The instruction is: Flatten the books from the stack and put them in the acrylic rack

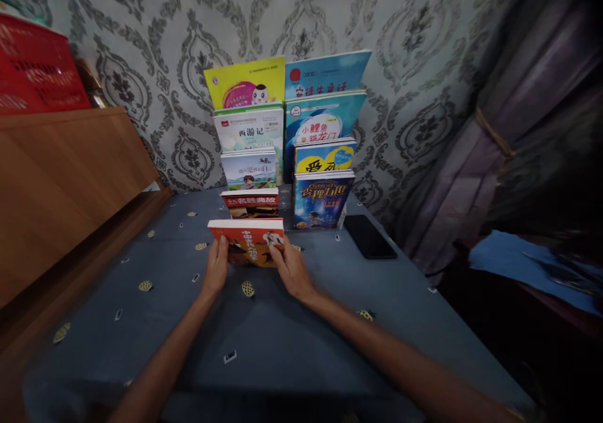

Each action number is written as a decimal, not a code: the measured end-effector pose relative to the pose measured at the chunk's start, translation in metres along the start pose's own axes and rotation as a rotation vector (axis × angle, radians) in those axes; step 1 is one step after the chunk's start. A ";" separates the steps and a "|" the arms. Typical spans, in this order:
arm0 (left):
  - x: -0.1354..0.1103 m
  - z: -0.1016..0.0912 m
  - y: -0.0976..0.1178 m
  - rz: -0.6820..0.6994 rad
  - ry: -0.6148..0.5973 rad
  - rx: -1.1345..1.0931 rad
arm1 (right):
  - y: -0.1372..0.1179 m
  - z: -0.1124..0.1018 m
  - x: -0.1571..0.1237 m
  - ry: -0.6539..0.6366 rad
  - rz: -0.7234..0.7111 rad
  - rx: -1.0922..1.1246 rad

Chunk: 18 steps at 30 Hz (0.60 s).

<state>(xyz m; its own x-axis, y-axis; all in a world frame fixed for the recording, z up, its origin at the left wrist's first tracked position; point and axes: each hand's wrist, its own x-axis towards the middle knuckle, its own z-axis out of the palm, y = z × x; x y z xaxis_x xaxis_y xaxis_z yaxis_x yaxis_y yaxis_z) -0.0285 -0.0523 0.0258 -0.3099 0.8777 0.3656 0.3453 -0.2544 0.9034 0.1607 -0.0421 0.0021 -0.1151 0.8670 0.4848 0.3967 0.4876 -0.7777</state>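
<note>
A red and orange book (247, 241) stands tilted on the blue patterned tablecloth (264, 335), at the front of the left row of books. My left hand (216, 264) grips its left edge and my right hand (292, 269) grips its right edge, fingers closed on the cover. Behind it stand a red-banded book (251, 202), a pale illustrated book (249, 169), a white book (248, 129) and a yellow book (245, 82). The right row holds a dark blue book (322, 198) and several blue ones behind it.
A black phone (369, 236) lies flat to the right of the books. A wooden cabinet (56, 184) with a red crate (35, 68) on top stands at the left. Purple curtains (509, 127) hang at the right; a patterned wall (164, 39) is behind.
</note>
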 end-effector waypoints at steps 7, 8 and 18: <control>-0.002 0.006 -0.008 0.004 -0.001 -0.034 | 0.012 0.005 -0.007 0.001 -0.052 -0.051; 0.000 0.007 -0.007 0.009 0.001 -0.042 | 0.012 0.005 -0.004 0.007 -0.048 -0.058; 0.055 0.023 -0.009 0.072 -0.002 -0.077 | 0.017 0.006 0.056 0.087 -0.024 -0.093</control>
<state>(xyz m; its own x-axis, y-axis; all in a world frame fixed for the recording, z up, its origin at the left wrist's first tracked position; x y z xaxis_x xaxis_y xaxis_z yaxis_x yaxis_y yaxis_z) -0.0279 0.0078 0.0328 -0.2853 0.8566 0.4300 0.2974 -0.3473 0.8893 0.1554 0.0158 0.0138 -0.0479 0.8408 0.5392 0.4784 0.4932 -0.7266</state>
